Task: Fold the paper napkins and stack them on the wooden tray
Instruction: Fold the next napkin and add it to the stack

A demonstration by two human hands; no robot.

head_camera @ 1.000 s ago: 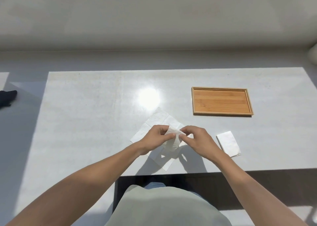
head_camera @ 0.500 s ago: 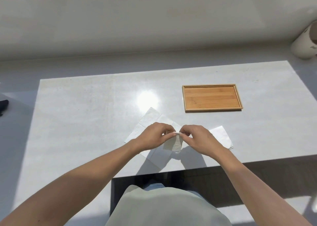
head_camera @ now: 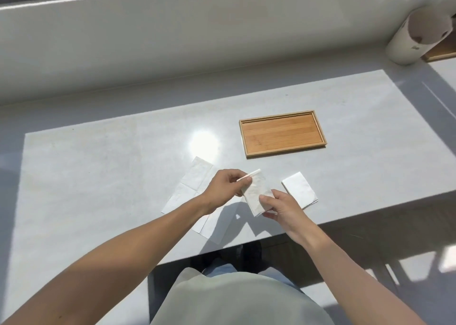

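while held above the pale surface (head_camera: 98, 166) near its near edge, pinched at both ends: a folded napkin (head_camera: 255, 192), tilted, its far corner between thumb and fingers of the left hand (head_camera: 225, 187), its near right edge between thumb and fingers of the right hand (head_camera: 278, 207). both hands closed on that same napkin, raised off the surface (shadow cast just below it). underneath and to the left, flat on the surface, an unfolded napkin (head_camera: 195, 179), creased, partly hidden by the left forearm. just to the right of the right hand, lying flat, a second folded napkin (head_camera: 299, 189), apart from the held one. farther back and slightly right, the wooden tray (head_camera: 282, 133), bare inside, well apart from every napkin. at the far right corner, on the ledge, a white cylinder (head_camera: 404, 45) lying tilted, with a bit of another wooden piece (head_camera: 441, 52) behind it. bright glare spot on the surface left of the tray.
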